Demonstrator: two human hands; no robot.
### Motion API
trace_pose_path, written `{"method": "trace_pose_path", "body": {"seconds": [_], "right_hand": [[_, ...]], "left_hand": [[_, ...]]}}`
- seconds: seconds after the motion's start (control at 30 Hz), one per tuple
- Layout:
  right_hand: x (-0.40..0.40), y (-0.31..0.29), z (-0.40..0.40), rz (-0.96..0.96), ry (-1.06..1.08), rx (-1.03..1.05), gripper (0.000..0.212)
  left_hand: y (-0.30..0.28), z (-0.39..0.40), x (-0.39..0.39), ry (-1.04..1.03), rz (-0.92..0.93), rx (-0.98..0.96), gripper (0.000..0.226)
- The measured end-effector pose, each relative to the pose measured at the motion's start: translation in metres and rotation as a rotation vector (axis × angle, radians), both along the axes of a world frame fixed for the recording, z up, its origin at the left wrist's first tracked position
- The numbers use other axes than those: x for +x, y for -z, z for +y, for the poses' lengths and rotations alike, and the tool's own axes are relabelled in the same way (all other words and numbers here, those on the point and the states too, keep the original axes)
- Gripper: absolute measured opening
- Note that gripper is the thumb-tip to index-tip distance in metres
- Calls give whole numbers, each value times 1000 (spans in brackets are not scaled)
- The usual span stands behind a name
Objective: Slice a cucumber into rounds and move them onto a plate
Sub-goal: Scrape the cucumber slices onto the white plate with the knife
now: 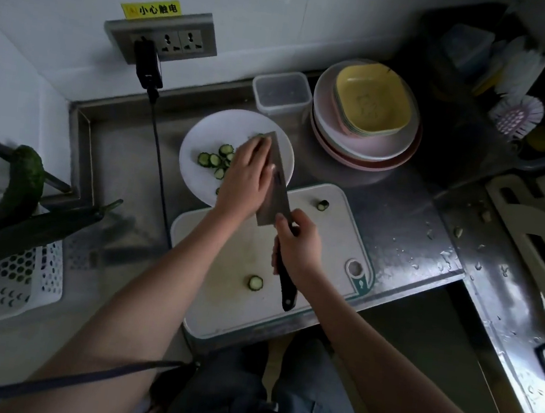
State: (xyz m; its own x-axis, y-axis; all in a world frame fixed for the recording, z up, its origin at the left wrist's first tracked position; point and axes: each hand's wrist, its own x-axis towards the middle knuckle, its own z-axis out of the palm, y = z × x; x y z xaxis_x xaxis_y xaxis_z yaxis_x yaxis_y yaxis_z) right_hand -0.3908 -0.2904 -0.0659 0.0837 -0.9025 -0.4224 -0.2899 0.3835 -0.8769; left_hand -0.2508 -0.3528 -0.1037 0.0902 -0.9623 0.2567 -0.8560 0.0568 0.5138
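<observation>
Two rounds [255, 283] remain on the board [332, 233]. I see right hand [299, 243] gripping knife [275, 186] over plate [204, 137]; left hand [245, 177], fingers flat, sweeps slices [215, 160] off blade.

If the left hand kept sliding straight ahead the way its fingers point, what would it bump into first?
The left hand lies flat against the knife blade over the white plate, fingers pointing away toward the wall. Going straight on, it would probably meet the plate's far rim first, then the clear plastic container. Depth is hard to judge here.
</observation>
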Motion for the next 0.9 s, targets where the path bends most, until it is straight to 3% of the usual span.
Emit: {"method": "trace_pose_path", "body": {"seconds": [0.17,0.3,0.57,0.67,0.73,0.83,0.9], "right_hand": [[7,5,-1,48,29,17,24],[0,4,-6,75,86,17,21],[-14,5,-13,172,77,19,17],[-33,8,1,222,82,-9,18],[-44,11,12,232,88,-5,20],[-50,15,23,228,91,10,20],[-52,17,28,240,70,14,21]], "left_hand": [[17,-6,28,-98,-61,57,29],[25,-3,45,-150,-138,138,30],[18,55,16,-15,-120,-35,32],[32,109,8,316,-169,-144,24],[45,135,10,535,-236,-104,28],[59,150,9,595,-419,33,48],[58,146,6,596,-480,85,46]]}}
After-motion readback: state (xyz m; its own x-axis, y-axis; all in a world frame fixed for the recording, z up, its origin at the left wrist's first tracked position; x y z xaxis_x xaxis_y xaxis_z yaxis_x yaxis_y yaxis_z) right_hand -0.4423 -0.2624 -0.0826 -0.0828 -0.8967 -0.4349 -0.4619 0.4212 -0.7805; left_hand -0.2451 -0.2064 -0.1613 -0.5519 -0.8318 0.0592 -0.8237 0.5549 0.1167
